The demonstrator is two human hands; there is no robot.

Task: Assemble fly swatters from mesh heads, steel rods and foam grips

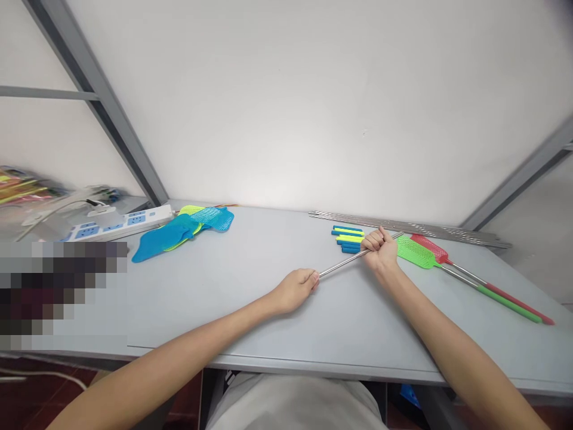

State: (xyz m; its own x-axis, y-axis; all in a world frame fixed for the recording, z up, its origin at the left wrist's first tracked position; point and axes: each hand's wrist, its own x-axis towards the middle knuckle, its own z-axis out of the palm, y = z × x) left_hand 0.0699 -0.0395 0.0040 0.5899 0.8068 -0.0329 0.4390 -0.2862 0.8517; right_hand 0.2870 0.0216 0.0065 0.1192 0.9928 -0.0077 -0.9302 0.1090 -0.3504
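Observation:
A thin metal rod [342, 263] slants up to the right above the grey table, held in both hands. My left hand [295, 291] is closed round its lower end, which the fingers hide. Farther along, my right hand [380, 249] wraps the rod near its other end, whose tip pokes out past the fist. Just behind the right hand lie several blue and yellow handle sleeves [349, 239]. To its right are a green fly swatter [416, 251] and a red fly swatter [430, 245], both with metal shafts and coloured handles.
More metal rods [403, 226] lie in a bundle along the wall. Blue and yellow swatter heads [183, 230] are piled at the left, beside a white power strip [129, 222]. Grey frame posts [116, 125] rise at both sides of the table [250, 322]. A blurred-out patch covers the far left.

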